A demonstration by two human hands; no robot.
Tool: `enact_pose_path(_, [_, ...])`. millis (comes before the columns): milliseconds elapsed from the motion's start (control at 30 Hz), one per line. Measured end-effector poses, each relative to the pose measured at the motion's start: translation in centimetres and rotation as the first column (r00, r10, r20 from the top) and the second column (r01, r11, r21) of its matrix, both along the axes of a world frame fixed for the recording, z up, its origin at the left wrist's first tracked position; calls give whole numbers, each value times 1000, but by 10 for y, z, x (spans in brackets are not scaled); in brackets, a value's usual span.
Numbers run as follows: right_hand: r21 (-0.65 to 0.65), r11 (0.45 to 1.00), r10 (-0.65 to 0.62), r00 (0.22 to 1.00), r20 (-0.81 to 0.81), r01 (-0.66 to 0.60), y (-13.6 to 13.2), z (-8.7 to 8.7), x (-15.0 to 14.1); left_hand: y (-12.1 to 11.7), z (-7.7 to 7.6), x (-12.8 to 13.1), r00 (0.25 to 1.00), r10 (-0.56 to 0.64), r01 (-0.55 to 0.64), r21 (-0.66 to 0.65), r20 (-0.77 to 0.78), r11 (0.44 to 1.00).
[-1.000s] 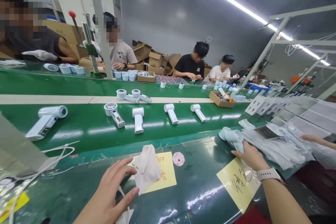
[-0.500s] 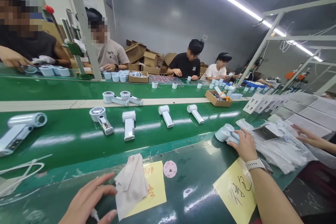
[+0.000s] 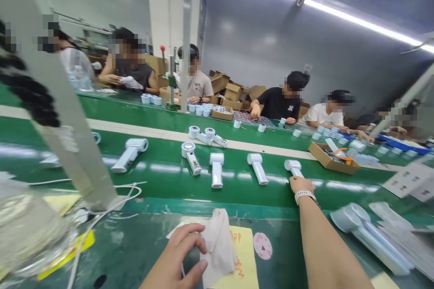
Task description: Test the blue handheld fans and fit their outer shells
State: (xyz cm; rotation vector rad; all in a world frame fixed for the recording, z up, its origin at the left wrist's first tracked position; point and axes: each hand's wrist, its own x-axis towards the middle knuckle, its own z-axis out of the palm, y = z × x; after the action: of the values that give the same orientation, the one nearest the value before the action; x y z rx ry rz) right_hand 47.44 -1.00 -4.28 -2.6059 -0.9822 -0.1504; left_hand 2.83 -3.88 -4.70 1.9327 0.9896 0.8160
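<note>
My right hand [image 3: 301, 185] reaches out over the green conveyor belt [image 3: 162, 176], with its fingers on the handle of a white hair dryer [image 3: 293, 168]. Several similar dryers, such as one upright [image 3: 217, 170], stand in a row to its left. My left hand [image 3: 176, 257] is on the bench, its fingers curled against a crumpled beige cloth [image 3: 219, 246]. That cloth lies on a yellow note [image 3: 246, 257], beside a pink round sticker [image 3: 262, 246]. Two more dryers [image 3: 368, 237] lie on the bench to the right.
A cardboard tray of parts [image 3: 334, 158] sits on the belt to the right. A pale metal post [image 3: 74, 131] crosses the left of the view, and a white cable [image 3: 111, 198] lies near its foot. Co-workers [image 3: 281, 101] sit across the belt among white parts.
My right hand has moved from the bench by the plastic bags out to the belt, with a dryer. The view has swung left, and the dryers on the belt have shifted in the picture.
</note>
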Motion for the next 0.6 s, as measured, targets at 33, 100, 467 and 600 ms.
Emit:
enact_pose_path(33, [16, 1000, -21, 1000, -21, 21, 8, -4, -12, 4, 2, 1, 999, 11, -10, -31, 30, 999])
enact_pose_path(100, [45, 998, -42, 997, -61, 45, 21, -13, -41, 11, 6, 3, 995, 42, -33, -98, 92, 995])
enact_pose_path(467, [264, 948, 219, 966, -139, -177, -15, 4, -158, 17, 9, 2, 926, 204, -70, -386, 318, 920])
enact_pose_path(600, [335, 834, 496, 861, -110, -438, -48, 18, -226, 14, 15, 2, 782, 210, 165, -520, 587, 838])
